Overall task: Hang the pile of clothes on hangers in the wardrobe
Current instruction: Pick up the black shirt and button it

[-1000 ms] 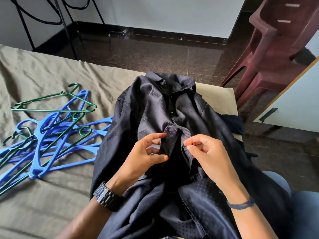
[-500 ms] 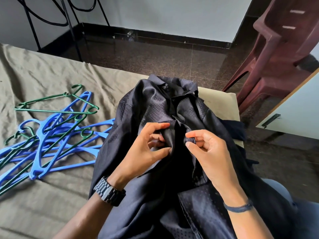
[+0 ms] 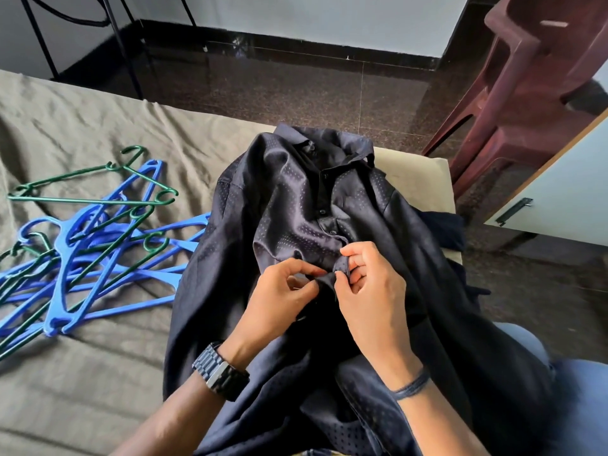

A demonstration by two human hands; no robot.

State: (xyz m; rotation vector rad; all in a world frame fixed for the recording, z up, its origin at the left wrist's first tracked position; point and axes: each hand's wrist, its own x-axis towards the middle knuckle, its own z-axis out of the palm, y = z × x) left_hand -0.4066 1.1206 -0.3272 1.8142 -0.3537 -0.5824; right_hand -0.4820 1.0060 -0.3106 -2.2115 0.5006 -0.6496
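A dark navy dotted shirt (image 3: 296, 205) lies front-up on the bed and over my lap, collar pointing away, its upper buttons fastened. My left hand (image 3: 279, 301), a black watch on its wrist, pinches one edge of the shirt's front placket. My right hand (image 3: 368, 291) pinches the facing edge right beside it, fingers curled over the cloth. The two hands meet at mid-chest of the shirt. A tangle of blue and green plastic hangers (image 3: 82, 245) lies on the bed to the left of the shirt.
An olive-brown sheet (image 3: 82, 390) covers the bed. More dark clothing (image 3: 444, 228) peeks out under the shirt at the right. Maroon plastic chairs (image 3: 526, 87) stand stacked at the far right, next to a white cabinet door with a black handle (image 3: 511, 210). Beyond lies dark tiled floor (image 3: 296, 90).
Both hands have drawn the two placket edges together and slid lower down the shirt front. The chest above them now lies flatter and closed.
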